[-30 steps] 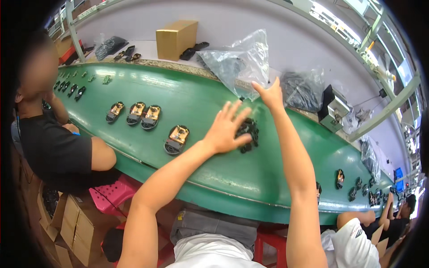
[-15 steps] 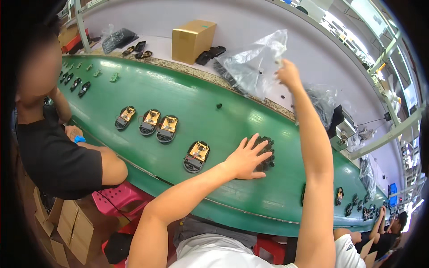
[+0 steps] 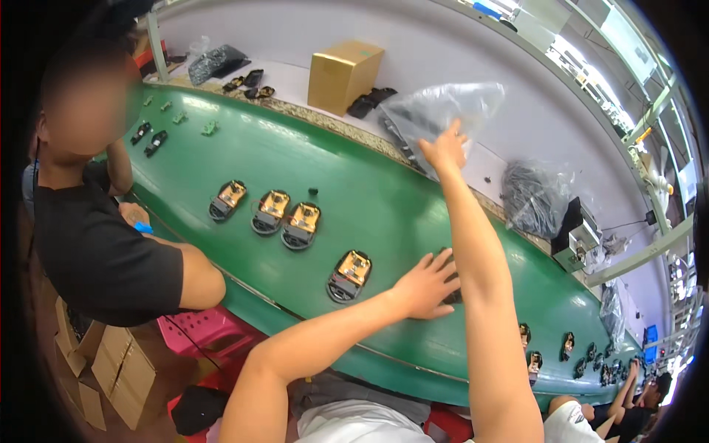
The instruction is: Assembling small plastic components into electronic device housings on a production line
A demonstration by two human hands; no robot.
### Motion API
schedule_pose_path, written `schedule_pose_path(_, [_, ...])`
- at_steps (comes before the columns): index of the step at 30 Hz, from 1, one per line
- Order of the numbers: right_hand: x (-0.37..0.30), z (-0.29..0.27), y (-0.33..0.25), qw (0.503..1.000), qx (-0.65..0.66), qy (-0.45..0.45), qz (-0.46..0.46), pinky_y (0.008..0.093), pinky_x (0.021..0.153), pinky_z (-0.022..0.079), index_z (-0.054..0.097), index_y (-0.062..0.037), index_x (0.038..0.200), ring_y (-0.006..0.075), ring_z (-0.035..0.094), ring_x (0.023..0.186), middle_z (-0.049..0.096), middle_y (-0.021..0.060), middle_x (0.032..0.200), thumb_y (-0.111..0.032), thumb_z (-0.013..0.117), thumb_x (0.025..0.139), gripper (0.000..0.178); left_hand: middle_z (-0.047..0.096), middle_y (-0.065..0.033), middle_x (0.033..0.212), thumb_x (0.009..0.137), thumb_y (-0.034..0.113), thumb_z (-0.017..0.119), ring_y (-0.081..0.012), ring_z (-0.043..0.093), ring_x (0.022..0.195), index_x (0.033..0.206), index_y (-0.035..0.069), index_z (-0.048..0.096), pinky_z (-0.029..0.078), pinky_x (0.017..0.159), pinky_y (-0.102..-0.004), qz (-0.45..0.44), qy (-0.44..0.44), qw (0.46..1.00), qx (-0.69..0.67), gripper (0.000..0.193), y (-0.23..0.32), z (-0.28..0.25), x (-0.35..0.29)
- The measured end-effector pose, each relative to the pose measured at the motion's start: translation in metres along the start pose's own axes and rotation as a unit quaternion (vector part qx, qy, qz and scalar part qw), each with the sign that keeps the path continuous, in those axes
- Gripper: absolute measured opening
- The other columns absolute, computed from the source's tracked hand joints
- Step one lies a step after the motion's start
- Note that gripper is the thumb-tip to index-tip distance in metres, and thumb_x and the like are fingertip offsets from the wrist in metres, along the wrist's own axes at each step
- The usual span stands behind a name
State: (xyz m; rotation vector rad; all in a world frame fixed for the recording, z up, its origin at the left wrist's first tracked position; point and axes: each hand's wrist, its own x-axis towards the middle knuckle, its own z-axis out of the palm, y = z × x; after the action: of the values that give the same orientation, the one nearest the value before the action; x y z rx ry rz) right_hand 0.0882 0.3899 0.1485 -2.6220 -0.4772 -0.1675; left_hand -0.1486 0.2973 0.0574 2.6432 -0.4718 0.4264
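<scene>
My left hand (image 3: 427,288) lies open with fingers spread on the green work surface (image 3: 384,214), against a cluster of small black parts (image 3: 453,297). My right forearm hides most of that cluster. Stretched toward the back ledge, my right hand (image 3: 445,151) has its thumb and fingers apart against a clear plastic bag (image 3: 413,107). Dark contents show in the bag's lower left part. To the left of my left hand sits an oval black housing with a gold-coloured inside (image 3: 350,276). Three similar housings (image 3: 301,225) stand farther left.
Close on the left sits a co-worker in a black sleeve (image 3: 111,251). A cardboard box (image 3: 343,77) and another bag of dark parts (image 3: 535,198) rest on the back ledge. More housings (image 3: 567,345) lie at right. A small black piece (image 3: 313,191) lies mid-surface.
My right hand has come down and left from the bag's raised corner, its fingers now apart. The bag has sunk and folded over. My left hand stays at the black parts.
</scene>
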Motion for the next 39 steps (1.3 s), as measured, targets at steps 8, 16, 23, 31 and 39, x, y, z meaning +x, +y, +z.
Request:
schedule_pose_path(8, [0.194, -0.073, 0.035, 0.957, 0.267, 0.071, -0.091, 0.0449, 0.073, 0.056, 0.072, 0.0024, 0.097, 0.034, 0.071, 0.088, 0.072, 0.0237, 0.095, -0.015, 0.063, 0.082, 0.024, 0.039, -0.0169, 0.157, 0.089, 0.044, 0.07, -0.0409, 0.033, 0.146, 0.144, 0.012, 0.053, 0.037, 0.113, -0.0555, 0.022, 0.035, 0.999, -0.006, 0.066, 0.006, 0.0, 0.009])
schedule_pose_path(16, [0.207, -0.158, -0.054, 0.885, 0.419, 0.052, -0.196, 0.0305, 0.081, 0.053, 0.064, 0.0058, 0.132, 0.0183, 0.067, 0.09, 0.072, 0.0119, 0.105, 0.0, 0.055, 0.089, 0.044, 0.039, -0.017, 0.158, 0.089, 0.041, 0.071, -0.039, 0.034, 0.147, 0.144, 0.011, 0.053, 0.036, 0.114, -0.055, -0.002, 0.017, 1.0, -0.007, 0.065, -0.007, -0.001, -0.01])
schedule_pose_path(23, [0.256, -0.218, 0.009, 0.693, 0.675, -0.045, -0.249, 0.0312, 0.083, 0.054, 0.065, 0.004, 0.122, 0.0211, 0.066, 0.096, 0.07, 0.0113, 0.106, -0.001, 0.052, 0.095, 0.031, 0.037, -0.0165, 0.159, 0.09, 0.04, 0.07, -0.0383, 0.032, 0.148, 0.146, 0.011, 0.052, 0.033, 0.116, -0.0552, 0.03, 0.022, 0.999, -0.034, 0.065, -0.001, -0.004, 0.006])
schedule_pose_path(31, [0.233, -0.125, 0.087, 0.723, 0.646, -0.077, -0.234, 0.0391, 0.088, 0.056, 0.064, 0.001, 0.116, 0.0247, 0.067, 0.102, 0.069, 0.0123, 0.111, -0.005, 0.05, 0.099, 0.023, 0.036, -0.0162, 0.16, 0.088, 0.039, 0.072, -0.0384, 0.031, 0.149, 0.146, 0.012, 0.051, 0.032, 0.118, -0.0547, 0.034, 0.003, 0.998, -0.053, 0.067, 0.0, -0.003, 0.002])
schedule_pose_path(39, [0.106, -0.109, -0.01, 0.873, 0.162, 0.302, -0.346, 0.045, 0.097, 0.05, 0.068, -0.0053, 0.116, 0.0368, 0.062, 0.111, 0.065, 0.0187, 0.121, 0.001, 0.057, 0.082, 0.036, 0.039, -0.0153, 0.158, 0.085, 0.038, 0.074, -0.0366, 0.033, 0.148, 0.142, 0.012, 0.055, 0.034, 0.116, -0.0517, 0.02, 0.04, 0.997, -0.06, 0.066, -0.008, -0.002, -0.007])
